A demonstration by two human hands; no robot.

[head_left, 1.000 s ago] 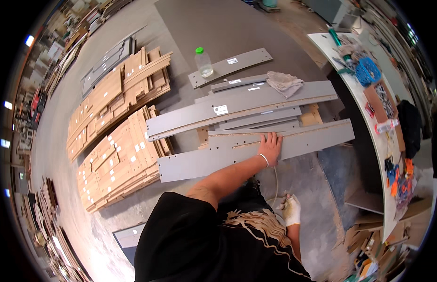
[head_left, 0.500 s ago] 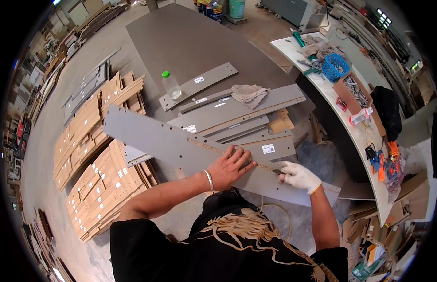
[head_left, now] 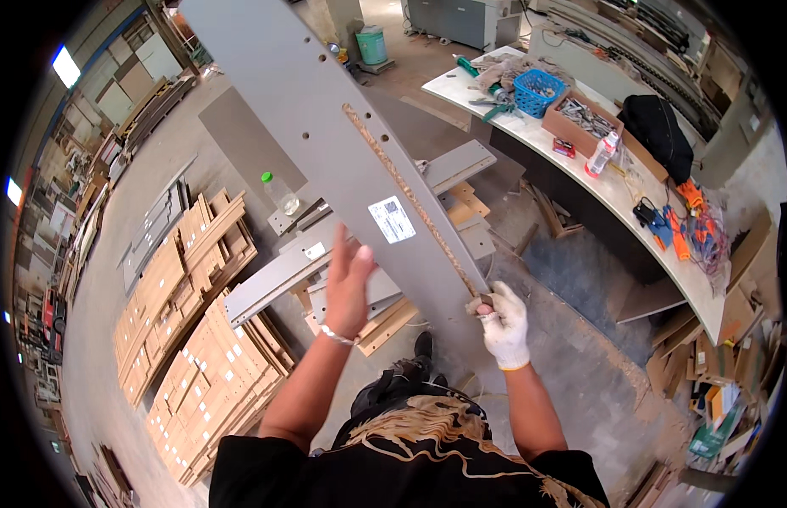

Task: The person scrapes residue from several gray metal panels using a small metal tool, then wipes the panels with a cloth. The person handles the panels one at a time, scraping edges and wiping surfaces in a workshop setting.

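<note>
A long grey board (head_left: 326, 169) with drilled holes, a white label and a rough chipboard-coloured groove slants up from near my body to the top of the view. My right hand (head_left: 504, 330), in a white glove with bare fingertips, is closed on the board's right edge near the groove's lower end. A small dark thing shows at those fingertips; its kind is unclear. My left hand (head_left: 349, 288), bare with a bracelet at the wrist, is open beside the board's left edge, fingers stretched upward. Whether it touches the board is unclear.
Behind the board lie more grey panels (head_left: 279, 279) and a green-capped bottle (head_left: 279, 193). Stacks of wood-coloured panels (head_left: 216, 381) stand at left. At right, a white-topped table (head_left: 664, 245) holds a blue basket (head_left: 536, 93), a hardware box (head_left: 584, 118) and a bottle (head_left: 602, 154).
The grey board has swung from lying crosswise to pointing up and away, its label now showing. My left hand has come off its face to the left edge; my right hand moved slightly left.
</note>
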